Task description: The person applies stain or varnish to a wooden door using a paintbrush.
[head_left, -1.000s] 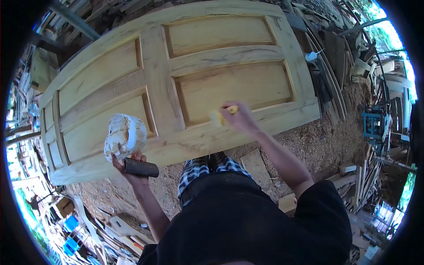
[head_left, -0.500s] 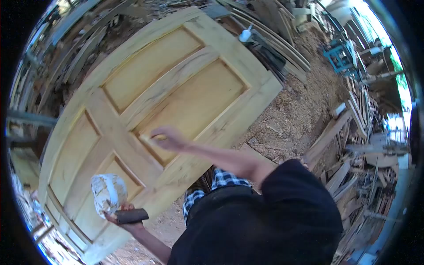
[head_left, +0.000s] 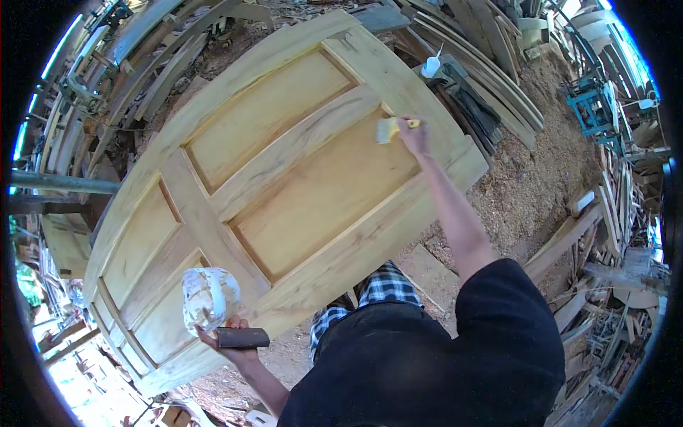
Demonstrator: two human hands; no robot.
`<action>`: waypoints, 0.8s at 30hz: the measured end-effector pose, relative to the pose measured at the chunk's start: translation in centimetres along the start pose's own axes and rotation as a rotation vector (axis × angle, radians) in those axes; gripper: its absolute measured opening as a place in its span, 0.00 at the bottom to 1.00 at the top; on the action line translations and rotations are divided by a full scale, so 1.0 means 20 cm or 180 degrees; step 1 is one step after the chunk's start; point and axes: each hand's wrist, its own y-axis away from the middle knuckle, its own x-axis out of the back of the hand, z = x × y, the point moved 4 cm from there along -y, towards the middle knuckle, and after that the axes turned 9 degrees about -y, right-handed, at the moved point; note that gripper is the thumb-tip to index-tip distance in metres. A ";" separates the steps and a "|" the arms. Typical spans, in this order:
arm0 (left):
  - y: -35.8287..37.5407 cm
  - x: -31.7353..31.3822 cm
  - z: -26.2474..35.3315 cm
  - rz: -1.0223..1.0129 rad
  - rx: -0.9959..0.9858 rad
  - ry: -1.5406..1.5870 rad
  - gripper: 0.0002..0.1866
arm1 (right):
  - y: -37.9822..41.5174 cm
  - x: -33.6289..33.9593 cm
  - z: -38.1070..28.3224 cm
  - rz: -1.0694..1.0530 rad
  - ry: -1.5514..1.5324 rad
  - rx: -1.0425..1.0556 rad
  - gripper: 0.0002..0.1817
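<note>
A large pale wooden door [head_left: 299, 149] with recessed panels lies flat before me. My right hand [head_left: 415, 136] is closed around the yellow handle of a paintbrush [head_left: 385, 131], its pale bristles over the far end of the long near panel. Lower left, my left hand [head_left: 229, 337] grips a whitish, stained container [head_left: 210, 297] over the door's near edge. A dark brown cylindrical piece [head_left: 245, 338] is in that hand too, sticking out to the right. The container's contents are hidden from this angle.
A white squeeze bottle [head_left: 431, 67] stands past the door's far right corner, by dark cloth [head_left: 466, 99] and stacked boards [head_left: 491, 78]. Sawdust [head_left: 526, 171] covers the ground to the right. Scrap timber [head_left: 146, 71] is piled at the left, and a blue metal frame [head_left: 592, 110] stands upper right.
My right hand has swept the paintbrush from the near end of the panel up to its far right end. The left hand keeps hold of the container. The whole view has shifted a little.
</note>
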 end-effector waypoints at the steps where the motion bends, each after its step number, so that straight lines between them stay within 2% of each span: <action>1: 0.01 -0.07 -0.04 -0.0055 0.0037 -0.0025 0.29 | -0.04 0.02 -0.02 -0.0005 -0.0030 -0.0024 0.08; 3: -0.03 -0.08 -0.14 -0.0240 0.0239 -0.0073 0.30 | -0.10 0.07 -0.24 0.0359 0.1150 0.1162 0.07; 6: -0.01 -0.36 -0.20 -0.0430 0.0314 -0.0142 0.31 | -0.19 -0.03 -0.08 0.0144 0.0622 0.1351 0.08; 7: 0.01 -0.47 -0.21 -0.0669 0.0203 -0.0254 0.31 | -0.15 -0.02 -0.03 0.0222 0.0551 0.1856 0.09; 8: 0.00 -0.54 -0.22 -0.0693 0.0227 -0.0326 0.31 | -0.12 0.05 -0.07 0.0266 0.0568 0.1791 0.09; 10: 0.00 -0.59 -0.23 -0.0742 0.0237 -0.0226 0.32 | -0.03 0.18 -0.18 -0.0562 0.0778 0.0954 0.09; 11: -0.03 -0.59 -0.25 -0.0750 0.0381 -0.0165 0.32 | 0.03 0.29 -0.23 -0.0592 0.0809 0.0899 0.09; 13: 0.01 -0.66 -0.26 -0.0807 0.0415 -0.0183 0.32 | 0.10 0.46 -0.25 -0.1316 0.2206 0.0058 0.11; 14: 0.02 -0.70 -0.26 -0.0904 0.0397 -0.0184 0.33 | 0.10 0.52 -0.29 -0.1317 0.2220 0.0069 0.11; 16: -0.03 -0.67 -0.27 -0.0943 0.0430 -0.0174 0.34 | 0.11 0.60 -0.28 -0.1628 0.1333 -0.1109 0.12; 17: -0.03 -0.68 -0.26 -0.0933 0.0351 -0.0272 0.35 | 0.11 0.58 -0.32 -0.1639 0.1347 -0.1134 0.12; 19: -0.01 -0.72 -0.25 -0.1000 0.0208 -0.0524 0.35 | 0.08 0.47 -0.46 -0.1269 0.1010 0.0149 0.07; 20: 0.00 -0.73 -0.26 -0.0966 0.0258 -0.0556 0.35 | 0.07 0.43 -0.39 -0.1294 0.1032 0.0089 0.07; 22: 0.00 -0.74 -0.26 -0.1007 0.0293 -0.0363 0.35 | 0.08 0.34 -0.30 -0.1276 0.0751 0.1069 0.07; 23: 0.01 -0.75 -0.26 -0.1099 0.0463 -0.0183 0.34 | 0.14 0.35 -0.26 -0.1324 0.0728 0.1028 0.07; 24: 0.02 -0.77 -0.26 -0.1043 0.0451 -0.0196 0.34 | 0.22 0.38 -0.22 -0.1579 0.1192 0.0966 0.07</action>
